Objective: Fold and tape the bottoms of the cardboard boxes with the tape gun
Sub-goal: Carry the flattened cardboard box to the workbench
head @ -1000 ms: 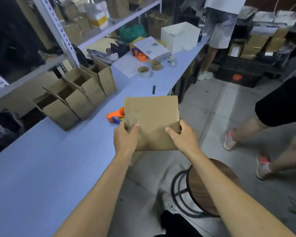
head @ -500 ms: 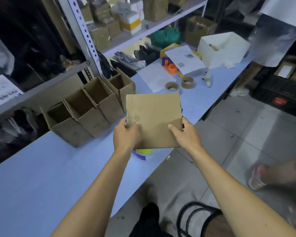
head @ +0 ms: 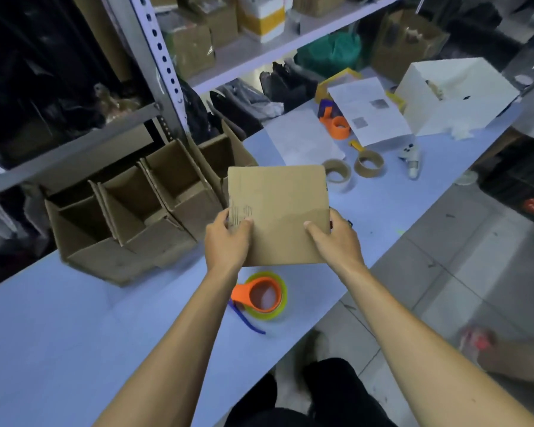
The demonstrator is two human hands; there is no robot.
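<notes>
Since 0.5 s ago the tape gun (head: 261, 295) has come into full view on the table (head: 59, 334), just near of the flat cardboard box (head: 278, 208) held above it. Left hand (head: 227, 243) and right hand (head: 336, 238) each pinch a lower corner (thumbs on top, fingers behind). Left of it stand 4 open boxes (head: 130, 220); far right lie 2 tape rolls (head: 352, 169).

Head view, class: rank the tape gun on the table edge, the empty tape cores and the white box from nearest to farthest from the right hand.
1. Tape gun, just below the right hand.
2. Tape cores, beyond it.
3. White box, far right.
</notes>
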